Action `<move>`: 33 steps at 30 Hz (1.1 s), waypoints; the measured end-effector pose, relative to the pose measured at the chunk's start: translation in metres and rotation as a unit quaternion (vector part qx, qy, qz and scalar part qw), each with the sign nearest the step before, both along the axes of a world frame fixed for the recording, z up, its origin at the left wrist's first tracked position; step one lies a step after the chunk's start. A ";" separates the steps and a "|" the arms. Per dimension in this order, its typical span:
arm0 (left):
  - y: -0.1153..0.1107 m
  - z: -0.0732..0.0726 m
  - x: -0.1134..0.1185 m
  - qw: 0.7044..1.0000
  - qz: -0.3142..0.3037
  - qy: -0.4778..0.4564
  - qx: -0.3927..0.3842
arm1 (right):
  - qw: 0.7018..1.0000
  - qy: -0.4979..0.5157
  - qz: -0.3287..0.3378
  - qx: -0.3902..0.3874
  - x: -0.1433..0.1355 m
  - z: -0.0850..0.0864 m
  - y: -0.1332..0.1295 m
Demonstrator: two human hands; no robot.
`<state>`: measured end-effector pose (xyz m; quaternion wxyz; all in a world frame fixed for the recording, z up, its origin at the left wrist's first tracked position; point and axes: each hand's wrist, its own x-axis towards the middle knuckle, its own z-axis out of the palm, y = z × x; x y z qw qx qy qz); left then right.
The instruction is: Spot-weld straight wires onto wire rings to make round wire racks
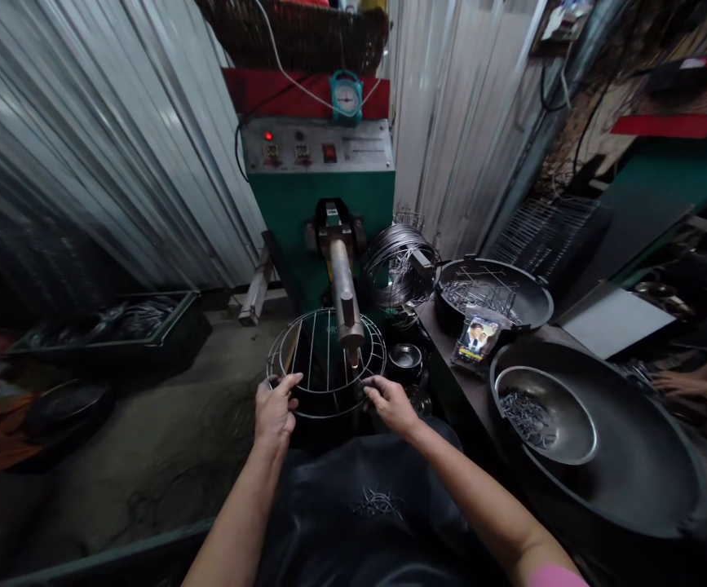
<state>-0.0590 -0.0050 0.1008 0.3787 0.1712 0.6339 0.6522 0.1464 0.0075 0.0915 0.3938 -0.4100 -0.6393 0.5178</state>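
Left grip and right grip hold the wire rack between them.

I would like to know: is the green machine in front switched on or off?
Apparently on: on the green machine, a red lamp glows at upper left.

One woven basket and one dial scale are at the top of the green machine, one control panel is on its front, one round wire frame is in front of it, and one coil of wire is just to its right. Farther to the machine's right come two large black pans, along with one metal bowl, one printed packet and a second green machine. To its left is one crate, and in front of it lie loose wire clippings, too tangled to count.
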 end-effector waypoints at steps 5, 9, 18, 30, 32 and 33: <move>-0.002 0.005 0.003 1.000 0.011 -0.024 0.006 | 0.999 0.024 0.010 -0.036 -0.001 0.001 0.002; -0.003 0.012 0.006 0.999 0.020 -0.026 0.000 | 0.999 0.029 0.009 -0.038 -0.002 0.003 0.003; 0.004 0.011 0.004 0.999 0.028 -0.025 -0.019 | 0.999 0.032 -0.008 -0.040 -0.009 0.007 0.012; 0.011 0.010 0.005 0.995 0.041 -0.048 -0.075 | 0.997 0.038 0.004 -0.072 -0.010 0.007 0.022; 0.010 0.010 0.006 0.996 0.037 -0.049 -0.071 | 0.997 0.034 0.003 -0.072 -0.010 0.008 0.022; 0.010 0.010 0.005 0.996 0.037 -0.052 -0.069 | 0.997 0.033 0.000 -0.073 -0.011 0.008 0.021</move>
